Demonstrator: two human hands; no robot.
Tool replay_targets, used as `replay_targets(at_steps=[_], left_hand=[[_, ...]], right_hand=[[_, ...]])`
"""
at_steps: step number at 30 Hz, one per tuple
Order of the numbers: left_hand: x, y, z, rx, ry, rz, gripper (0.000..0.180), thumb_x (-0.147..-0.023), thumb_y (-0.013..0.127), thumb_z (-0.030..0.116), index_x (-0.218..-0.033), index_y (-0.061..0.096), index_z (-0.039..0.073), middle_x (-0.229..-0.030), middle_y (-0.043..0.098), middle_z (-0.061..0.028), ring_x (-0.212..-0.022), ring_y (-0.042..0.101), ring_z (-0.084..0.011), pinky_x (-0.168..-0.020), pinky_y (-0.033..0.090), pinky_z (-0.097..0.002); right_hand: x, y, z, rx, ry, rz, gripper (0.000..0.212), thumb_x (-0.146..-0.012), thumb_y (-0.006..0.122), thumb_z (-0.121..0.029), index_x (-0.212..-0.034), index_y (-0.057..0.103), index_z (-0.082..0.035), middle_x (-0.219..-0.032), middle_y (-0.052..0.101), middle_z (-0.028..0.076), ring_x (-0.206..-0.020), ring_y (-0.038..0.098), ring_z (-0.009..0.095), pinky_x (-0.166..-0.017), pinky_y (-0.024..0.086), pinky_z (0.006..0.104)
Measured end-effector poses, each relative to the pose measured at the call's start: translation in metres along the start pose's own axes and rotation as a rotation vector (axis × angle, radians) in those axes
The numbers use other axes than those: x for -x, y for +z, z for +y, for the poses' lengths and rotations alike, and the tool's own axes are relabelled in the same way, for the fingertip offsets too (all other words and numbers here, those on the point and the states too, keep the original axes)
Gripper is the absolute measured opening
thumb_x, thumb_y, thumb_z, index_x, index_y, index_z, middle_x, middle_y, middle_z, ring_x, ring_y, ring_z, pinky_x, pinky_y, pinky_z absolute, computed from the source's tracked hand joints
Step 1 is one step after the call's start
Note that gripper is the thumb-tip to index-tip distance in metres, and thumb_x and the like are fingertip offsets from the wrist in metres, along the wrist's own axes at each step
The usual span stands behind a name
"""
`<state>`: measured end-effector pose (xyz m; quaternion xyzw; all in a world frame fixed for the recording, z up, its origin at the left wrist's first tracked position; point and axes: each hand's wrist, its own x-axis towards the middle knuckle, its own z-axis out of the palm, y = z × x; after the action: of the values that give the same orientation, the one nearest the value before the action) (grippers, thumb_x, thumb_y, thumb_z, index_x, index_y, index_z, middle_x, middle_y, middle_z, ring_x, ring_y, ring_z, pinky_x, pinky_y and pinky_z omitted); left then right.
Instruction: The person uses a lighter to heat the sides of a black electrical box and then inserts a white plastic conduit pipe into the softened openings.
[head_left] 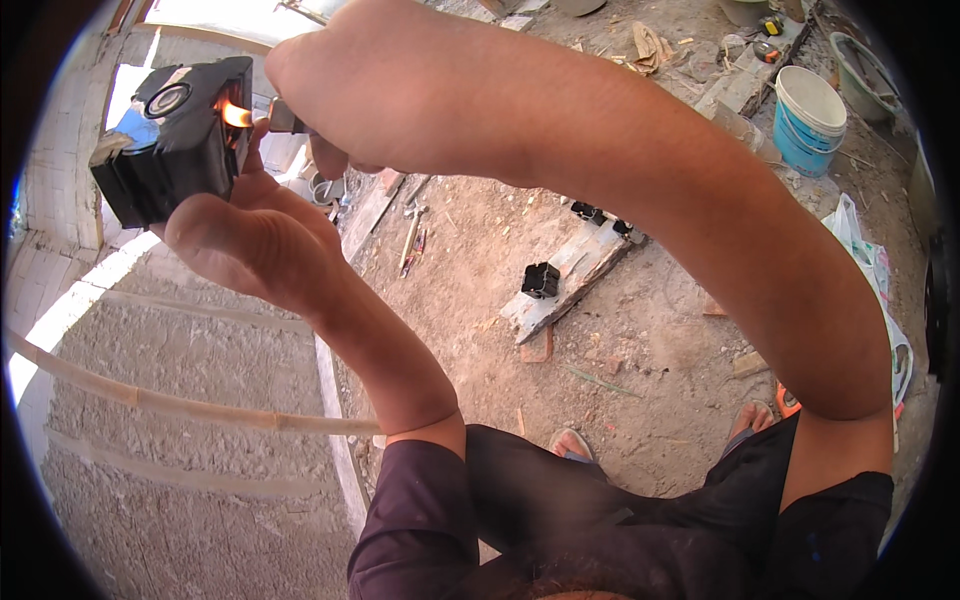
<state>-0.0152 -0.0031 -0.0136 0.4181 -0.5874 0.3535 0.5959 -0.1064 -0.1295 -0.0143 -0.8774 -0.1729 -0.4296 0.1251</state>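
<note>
At the upper left, my left hand [262, 238] is closed around the underside of a black plastic electrical box [185, 165], its thumb along the near edge. The box is held up and tilted, with a round ring on its top face. From the right my right arm reaches across, and my right hand [350, 95] grips a lighter [284, 116] whose metal top shows; the rest is hidden by the fingers. An orange flame [236, 114] touches the side of the box. Lower down, another black box [540, 281] sits on a weathered board [575, 270] with smaller black pieces [587, 212] behind it.
A bamboo pole [200, 407] crosses in front of rough grey masonry [200, 500] at the left. On the dirt floor, a blue-and-white bucket [808, 125], a greenish basin [862, 75] and a plastic bag [868, 250] stand at the right. My sandalled feet [572, 443] are below.
</note>
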Motion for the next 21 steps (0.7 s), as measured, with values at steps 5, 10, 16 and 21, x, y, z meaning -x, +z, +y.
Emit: replay_targets(at_steps=[5, 10, 16, 21], left_hand=[[0.002, 0.0, -0.003, -0.034, -0.008, 0.021, 0.079, -0.082, 0.061, 0.066, -0.114, 0.05, -0.005, -0.107, 0.061, -0.0146, -0.097, 0.064, -0.0191, -0.083, 0.06, -0.0395], [0.004, -0.001, -0.005, -0.048, -0.016, 0.065, 0.078, -0.082, 0.061, 0.066, -0.113, 0.05, -0.005, -0.108, 0.061, -0.0146, -0.098, 0.064, -0.0193, -0.084, 0.059, -0.0397], [0.001, -0.003, -0.004, -0.008, -0.006, 0.002, 0.076, -0.083, 0.062, 0.064, -0.115, 0.05, -0.004, -0.109, 0.062, -0.0146, -0.099, 0.064, -0.0193, -0.086, 0.058, -0.0387], [0.001, -0.006, -0.005, -0.053, -0.005, 0.014, 0.077, -0.083, 0.061, 0.065, -0.114, 0.053, -0.005, -0.107, 0.063, -0.0148, -0.099, 0.064, -0.0192, -0.085, 0.058, -0.0388]], right_hand=[[0.0, 0.002, 0.001, 0.004, 0.009, 0.005, 0.023, -0.091, 0.049, -0.004, -0.096, 0.069, 0.006, -0.086, 0.07, 0.021, -0.075, 0.071, 0.029, -0.066, 0.057, 0.039], [0.0, 0.005, 0.003, 0.004, 0.015, 0.007, 0.022, -0.09, 0.05, -0.005, -0.096, 0.07, 0.005, -0.086, 0.07, 0.02, -0.076, 0.071, 0.029, -0.067, 0.057, 0.039], [-0.002, 0.006, 0.002, 0.004, 0.015, 0.01, 0.022, -0.089, 0.052, -0.006, -0.096, 0.07, 0.004, -0.086, 0.07, 0.019, -0.077, 0.07, 0.029, -0.067, 0.057, 0.039], [-0.002, 0.006, 0.003, 0.008, 0.018, 0.013, 0.021, -0.088, 0.054, -0.006, -0.096, 0.071, 0.003, -0.086, 0.07, 0.018, -0.077, 0.07, 0.028, -0.068, 0.057, 0.039]])
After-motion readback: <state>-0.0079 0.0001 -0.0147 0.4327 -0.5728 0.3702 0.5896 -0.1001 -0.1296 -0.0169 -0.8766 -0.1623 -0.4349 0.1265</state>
